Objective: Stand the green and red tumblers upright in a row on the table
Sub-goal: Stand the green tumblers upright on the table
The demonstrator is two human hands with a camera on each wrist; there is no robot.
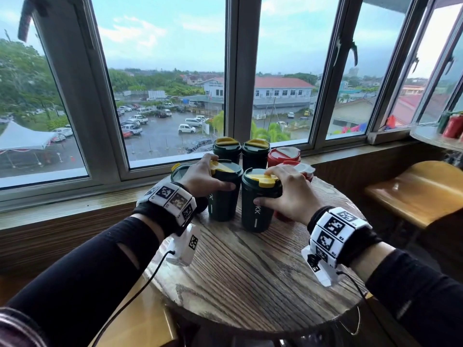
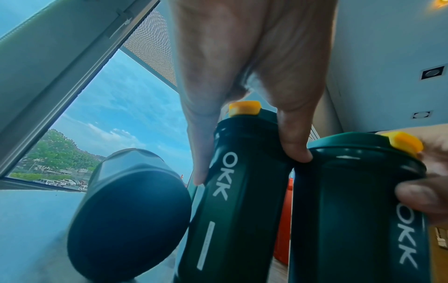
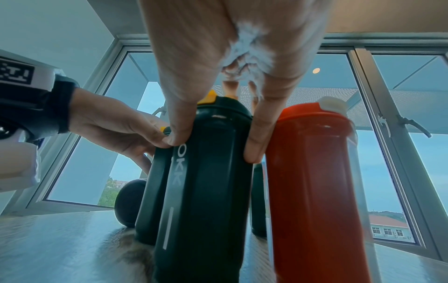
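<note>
Two dark green tumblers with yellow lid tabs stand upright side by side mid-table. My left hand [image 1: 210, 177] grips the left green tumbler [image 1: 223, 196] by its top, fingers [image 2: 295, 145] on either side. My right hand [image 1: 278, 190] grips the right green tumbler [image 1: 256, 209] the same way, fingers [image 3: 179, 124] around its rim. A red tumbler [image 3: 315, 181] stands touching it on the right. Two more green tumblers [image 1: 240, 151] and a red tumbler [image 1: 283, 155] stand behind. Another green tumbler [image 2: 128, 210] lies on its side at the left.
The round wooden table [image 1: 250, 284] stands against the window sill [image 1: 75, 201]. A wooden bench [image 1: 413, 191] is at the right. Another table at the far right carries a red tumbler [image 1: 453, 126]. The near half of the round table holds nothing.
</note>
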